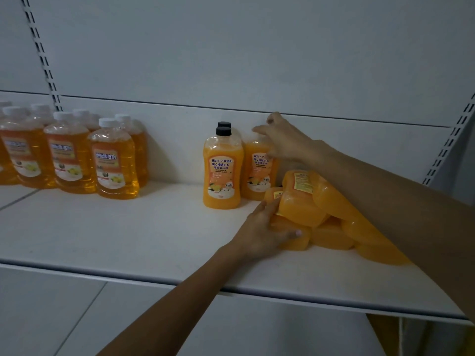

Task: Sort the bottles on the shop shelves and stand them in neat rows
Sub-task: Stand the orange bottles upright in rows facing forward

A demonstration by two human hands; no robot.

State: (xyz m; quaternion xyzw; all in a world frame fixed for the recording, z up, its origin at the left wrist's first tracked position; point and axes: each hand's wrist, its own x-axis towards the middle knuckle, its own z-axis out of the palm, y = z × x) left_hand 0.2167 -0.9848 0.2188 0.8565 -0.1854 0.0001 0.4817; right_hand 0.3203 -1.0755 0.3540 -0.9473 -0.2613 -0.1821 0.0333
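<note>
bottle (259, 170) cap hidden behind right hand (285, 142)

Cap of upright bottle (258, 170) hidden by right hand (285, 142), lying bottles (303, 201) partly under forearm (385, 196), leftmost bottles (5, 150) cropped

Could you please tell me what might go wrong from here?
1. The bottle pile lies loosely stacked; the left hand pulling one out could send others sliding off the shelf.
2. The right hand on the standing bottle could knock the black-capped bottle close beside it.
</note>
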